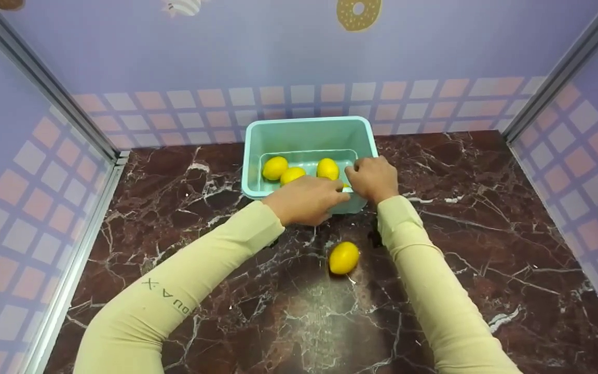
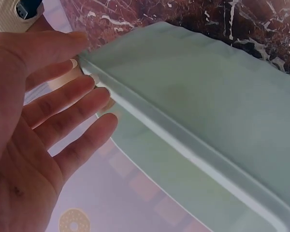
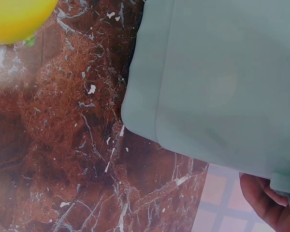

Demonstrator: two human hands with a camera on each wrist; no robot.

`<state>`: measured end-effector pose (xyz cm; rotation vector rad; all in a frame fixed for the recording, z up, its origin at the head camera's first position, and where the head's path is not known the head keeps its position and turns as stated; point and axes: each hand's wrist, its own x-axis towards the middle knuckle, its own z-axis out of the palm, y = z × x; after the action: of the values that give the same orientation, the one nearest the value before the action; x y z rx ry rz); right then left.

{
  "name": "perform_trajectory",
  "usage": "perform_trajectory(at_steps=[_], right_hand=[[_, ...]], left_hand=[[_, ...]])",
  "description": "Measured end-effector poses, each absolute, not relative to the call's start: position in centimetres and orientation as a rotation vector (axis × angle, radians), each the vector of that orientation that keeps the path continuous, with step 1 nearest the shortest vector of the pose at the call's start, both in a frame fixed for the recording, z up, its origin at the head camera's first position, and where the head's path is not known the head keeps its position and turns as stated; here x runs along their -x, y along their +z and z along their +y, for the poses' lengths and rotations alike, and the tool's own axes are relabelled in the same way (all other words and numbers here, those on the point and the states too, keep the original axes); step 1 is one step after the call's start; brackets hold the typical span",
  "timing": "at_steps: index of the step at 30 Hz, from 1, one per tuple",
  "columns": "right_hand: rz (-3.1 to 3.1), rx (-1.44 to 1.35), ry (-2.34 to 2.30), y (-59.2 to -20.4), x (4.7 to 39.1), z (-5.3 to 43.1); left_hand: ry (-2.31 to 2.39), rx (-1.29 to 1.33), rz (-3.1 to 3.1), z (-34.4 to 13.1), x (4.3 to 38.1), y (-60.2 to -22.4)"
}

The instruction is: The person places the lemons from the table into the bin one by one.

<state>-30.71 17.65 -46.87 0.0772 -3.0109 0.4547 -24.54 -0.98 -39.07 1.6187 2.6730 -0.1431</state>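
A pale green plastic bin (image 1: 309,134) stands by the back wall, with several yellow lemons (image 1: 275,169) inside. My left hand (image 1: 307,200) reaches across its front rim. In the left wrist view, the fingers (image 2: 72,116) are loosely extended, with fingertips right at the rim and the thumb apart from them. At the front right corner, my right hand (image 1: 374,177) grips the rim with bent fingers. The right wrist view shows curled fingers (image 3: 261,198) by the bin's edge. One more lemon (image 1: 344,258) lies on the table in front of the bin, between my forearms.
The tabletop (image 1: 486,249) is dark red marble with white veins. A lilac back wall (image 1: 257,47) with a checked band rises behind the bin. Side panels (image 1: 13,171) with metal edge strips bound the table on the left and right.
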Motion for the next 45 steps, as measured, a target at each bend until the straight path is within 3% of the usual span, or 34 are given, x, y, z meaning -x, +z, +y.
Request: perform_trajectory(at_steps=[45], right_hand=[[-3.024, -0.069, 0.439, -46.9, 30.8, 17.6]], left_hand=[[-0.206, -1.72, 2.575, -0.1, 21.0, -42.3]])
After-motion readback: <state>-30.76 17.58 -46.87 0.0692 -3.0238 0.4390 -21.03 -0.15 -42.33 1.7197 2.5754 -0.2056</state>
